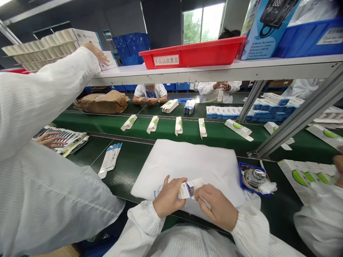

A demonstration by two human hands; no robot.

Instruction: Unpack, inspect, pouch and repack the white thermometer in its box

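My left hand [170,196] is wrapped around a small white and blue carton [183,191]. The carton lies on its side above the white padded sheet [187,157], with its open end towards the right. Something dark shows inside that end. At the opening, my right hand [217,207] has its fingers closed together against the carton's pale end. Whether they pinch a flap or part of the contents, I cannot tell.
Folded cartons [111,157] lie left of the sheet; a blue tray [254,178] of small items sits right. Cartons with green marks [178,125] line the green belt [166,134]. A shelf overhead bears a red bin [193,53]. Co-workers' arms reach in from both sides.
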